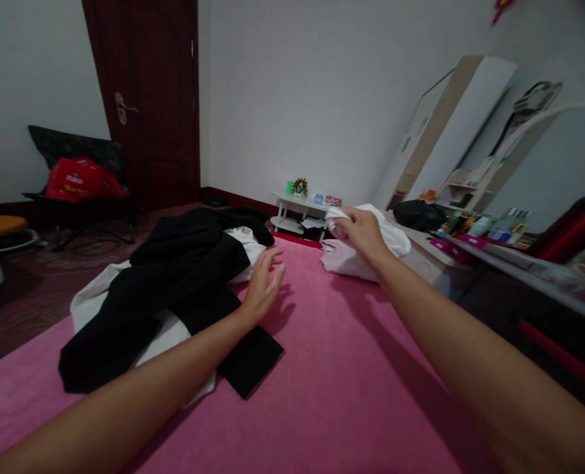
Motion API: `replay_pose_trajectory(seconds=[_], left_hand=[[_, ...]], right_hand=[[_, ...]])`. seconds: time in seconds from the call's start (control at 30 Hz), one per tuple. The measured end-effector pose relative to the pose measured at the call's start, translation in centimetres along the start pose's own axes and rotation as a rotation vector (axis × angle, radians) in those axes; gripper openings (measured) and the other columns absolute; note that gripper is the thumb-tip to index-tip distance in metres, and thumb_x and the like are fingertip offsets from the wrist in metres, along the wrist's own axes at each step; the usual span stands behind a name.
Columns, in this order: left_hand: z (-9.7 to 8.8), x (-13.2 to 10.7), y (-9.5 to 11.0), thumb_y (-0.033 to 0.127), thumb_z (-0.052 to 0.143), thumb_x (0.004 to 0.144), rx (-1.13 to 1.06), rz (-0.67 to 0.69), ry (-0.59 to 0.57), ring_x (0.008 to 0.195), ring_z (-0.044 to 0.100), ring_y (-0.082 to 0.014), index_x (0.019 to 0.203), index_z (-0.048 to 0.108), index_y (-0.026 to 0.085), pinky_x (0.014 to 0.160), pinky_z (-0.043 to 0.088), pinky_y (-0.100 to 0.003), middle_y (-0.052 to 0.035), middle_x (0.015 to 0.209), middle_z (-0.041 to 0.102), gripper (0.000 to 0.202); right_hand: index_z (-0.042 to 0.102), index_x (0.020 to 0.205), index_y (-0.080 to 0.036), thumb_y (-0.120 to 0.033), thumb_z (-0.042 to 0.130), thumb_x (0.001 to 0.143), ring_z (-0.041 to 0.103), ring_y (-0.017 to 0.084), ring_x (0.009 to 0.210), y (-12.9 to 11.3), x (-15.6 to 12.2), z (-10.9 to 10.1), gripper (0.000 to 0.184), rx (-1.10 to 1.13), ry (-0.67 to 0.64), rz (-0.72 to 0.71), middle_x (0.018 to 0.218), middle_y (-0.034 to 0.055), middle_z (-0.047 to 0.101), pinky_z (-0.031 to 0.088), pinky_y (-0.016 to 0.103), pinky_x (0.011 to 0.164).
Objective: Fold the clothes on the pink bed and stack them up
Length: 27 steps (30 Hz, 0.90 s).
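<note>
On the right, my right hand [359, 230] pinches the edge of a white garment [391, 236], lying over a pale folded garment [348, 262] on the pink bedspread [317, 368]. My left hand [263, 286] hovers over the bedspread with its fingers apart, holding nothing. Beside it on the left lies a loose pile of black clothes [174, 263] with white cloth [247, 247] showing among them. A black trouser leg or sleeve [253, 362] sticks out from the pile beneath my left forearm. The exact kind of each garment cannot be made out.
A small white table [292, 199] with ornaments stands by the far wall. At right, a dressing table [524, 263] carries bottles and a black bag [419, 215]. A folding chair [75, 141] with a red bag [82, 179] and a stool [0, 225] stand left, near the door [149, 85].
</note>
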<state>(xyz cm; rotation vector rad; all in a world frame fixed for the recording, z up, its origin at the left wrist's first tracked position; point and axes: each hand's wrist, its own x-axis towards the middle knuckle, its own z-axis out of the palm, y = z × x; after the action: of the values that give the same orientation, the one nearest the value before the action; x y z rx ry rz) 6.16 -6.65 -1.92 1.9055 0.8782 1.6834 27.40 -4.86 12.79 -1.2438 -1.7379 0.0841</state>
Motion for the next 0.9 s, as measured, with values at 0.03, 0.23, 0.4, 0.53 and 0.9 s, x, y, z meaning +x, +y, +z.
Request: replay_pose_trajectory(seconds=[0.03,0.23,0.4,0.53,0.9], left_hand=[[-0.8,0.7,0.7,0.032,0.041,0.095,-0.034,-0.011,0.076,0.11,0.056,-0.0201,0.125,0.048,0.02,0.095,0.044,-0.037,-0.0099,0.125,0.054,0.033],[-4.6,3.2,1.7,0.033,0.047,0.09,-0.039,-0.044,0.118,0.099,0.06,-0.0194,0.11,0.059,0.018,0.085,0.048,-0.031,-0.0073,0.111,0.063,0.028],[-4.0,0.3,0.9,0.041,0.058,0.084,0.104,-0.119,-0.426,0.094,0.062,-0.0213,0.109,0.064,0.016,0.081,0.048,-0.031,-0.0099,0.109,0.067,0.036],[-3.3,-1.7,1.0,0.051,0.064,0.079,0.272,0.018,-0.773,0.098,0.061,-0.024,0.111,0.066,0.018,0.086,0.045,-0.032,-0.0094,0.108,0.067,0.046],[-4.0,-0.6,3.4,0.045,0.071,0.075,-0.538,-0.34,-0.574,0.062,0.051,-0.0094,0.084,0.056,0.016,0.056,0.039,-0.019,0.002,0.072,0.055,0.034]], right_hand=[[0.07,0.079,-0.015,-0.024,0.052,0.077,0.053,0.013,0.062,-2.6,-1.3,0.6,0.02,0.037,-0.219,-0.066,0.067,-0.0001,0.062,0.041,0.024,0.061],[0.071,0.105,-0.021,-0.023,0.061,0.082,0.062,0.014,0.089,-11.1,-10.2,1.4,0.025,0.24,-0.967,-0.293,0.104,0.0036,0.07,0.045,0.023,0.077],[0.069,0.095,-0.016,-0.025,0.053,0.081,0.062,0.014,0.067,-3.8,-10.4,2.0,0.023,0.25,-0.344,0.117,0.088,0.0048,0.069,0.047,0.025,0.062],[0.069,0.088,-0.014,-0.012,0.061,0.064,0.06,0.016,0.069,3.8,-11.0,2.7,0.026,0.024,-0.436,0.314,0.085,0.0051,0.068,0.046,0.026,0.064],[0.07,0.088,-0.019,-0.021,0.061,0.074,0.059,0.017,0.072,3.5,-13.0,5.2,0.017,-0.208,-0.558,0.231,0.081,0.0041,0.064,0.041,0.024,0.06]])
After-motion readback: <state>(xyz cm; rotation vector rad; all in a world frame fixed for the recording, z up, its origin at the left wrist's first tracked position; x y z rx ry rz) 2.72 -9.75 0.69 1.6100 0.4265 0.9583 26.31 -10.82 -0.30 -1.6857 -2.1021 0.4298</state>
